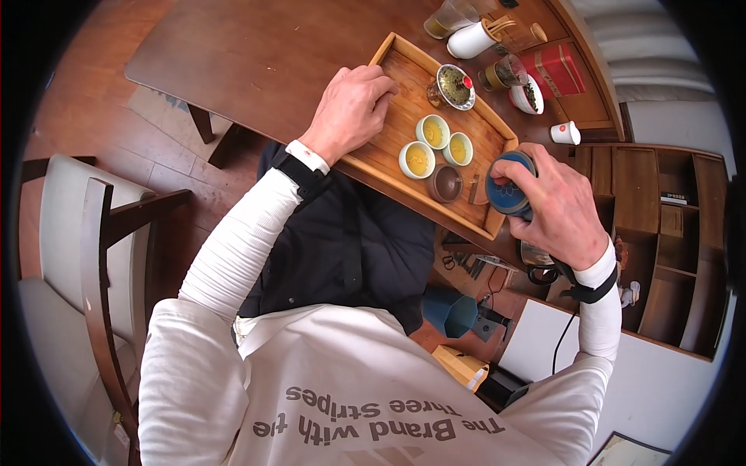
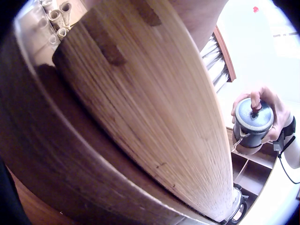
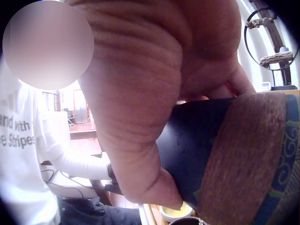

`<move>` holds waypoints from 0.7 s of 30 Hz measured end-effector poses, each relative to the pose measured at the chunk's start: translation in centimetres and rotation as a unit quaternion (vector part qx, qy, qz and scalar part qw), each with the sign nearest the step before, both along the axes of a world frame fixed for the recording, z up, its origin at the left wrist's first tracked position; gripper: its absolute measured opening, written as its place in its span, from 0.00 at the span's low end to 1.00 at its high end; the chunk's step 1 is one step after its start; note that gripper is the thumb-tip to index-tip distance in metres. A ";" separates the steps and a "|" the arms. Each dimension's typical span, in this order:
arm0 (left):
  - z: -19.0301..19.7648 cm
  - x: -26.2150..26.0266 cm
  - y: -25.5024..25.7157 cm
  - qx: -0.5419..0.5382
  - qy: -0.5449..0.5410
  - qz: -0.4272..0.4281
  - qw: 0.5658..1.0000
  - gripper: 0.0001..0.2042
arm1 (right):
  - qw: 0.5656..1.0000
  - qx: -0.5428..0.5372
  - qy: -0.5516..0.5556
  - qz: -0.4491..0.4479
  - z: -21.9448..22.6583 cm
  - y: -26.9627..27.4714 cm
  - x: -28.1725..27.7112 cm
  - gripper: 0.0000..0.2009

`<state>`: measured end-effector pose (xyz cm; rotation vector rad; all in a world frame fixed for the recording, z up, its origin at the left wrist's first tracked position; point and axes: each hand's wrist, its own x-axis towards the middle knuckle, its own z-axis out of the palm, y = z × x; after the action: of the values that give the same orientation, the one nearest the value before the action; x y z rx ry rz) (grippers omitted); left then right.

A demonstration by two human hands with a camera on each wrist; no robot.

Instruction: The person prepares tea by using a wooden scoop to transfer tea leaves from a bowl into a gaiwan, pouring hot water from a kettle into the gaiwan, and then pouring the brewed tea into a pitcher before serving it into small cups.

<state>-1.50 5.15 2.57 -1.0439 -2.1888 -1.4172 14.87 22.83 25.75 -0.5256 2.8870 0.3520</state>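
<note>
In the head view my right hand (image 1: 556, 198) grips a round blue lidded jar (image 1: 507, 193) over the right end of a wooden tray (image 1: 404, 175). The right wrist view shows the jar's side (image 3: 243, 154) with a broad brown band. My left hand (image 1: 351, 109) holds the tray's left wall, its fingers bent over the rim. The tray's outer side (image 2: 154, 93) fills the left wrist view. On the tray are pale cups of yellow liquid (image 1: 417, 161), a brown cup (image 1: 445, 184), and a clear lidded bowl (image 1: 455, 85) with a red knob.
Behind the tray stand a white holder with wooden tools (image 1: 470, 40), glass vessels (image 1: 503, 71), a white bowl with dark leaves (image 1: 527, 95) and a red box (image 1: 553, 70). A paper cup (image 1: 565, 133) is further right. A chair (image 1: 101, 225) stands left, a blue bin (image 1: 449, 312) below.
</note>
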 end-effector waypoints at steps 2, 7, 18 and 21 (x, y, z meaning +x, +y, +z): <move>-0.1 0.0 0.0 -0.001 0.000 0.000 1.000 0.04 | 1.000 -0.003 0.002 0.003 -0.2 0.0 0.0 0.29; 0.0 0.0 0.0 0.001 0.001 0.001 1.000 0.04 | 1.000 -0.007 -0.002 0.010 -1.2 0.0 0.0 0.29; 0.0 0.0 0.0 -0.005 0.006 0.001 1.000 0.04 | 0.999 -0.030 -0.017 0.007 -2.7 0.3 -0.1 0.27; -0.1 -0.1 0.0 -0.006 0.005 0.000 1.000 0.04 | 0.999 -0.035 -0.014 0.009 -2.9 0.5 -0.1 0.26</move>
<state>-1.56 5.15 2.50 -1.0542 -2.1915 -1.3978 14.76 23.28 22.89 -0.5645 2.8769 0.2459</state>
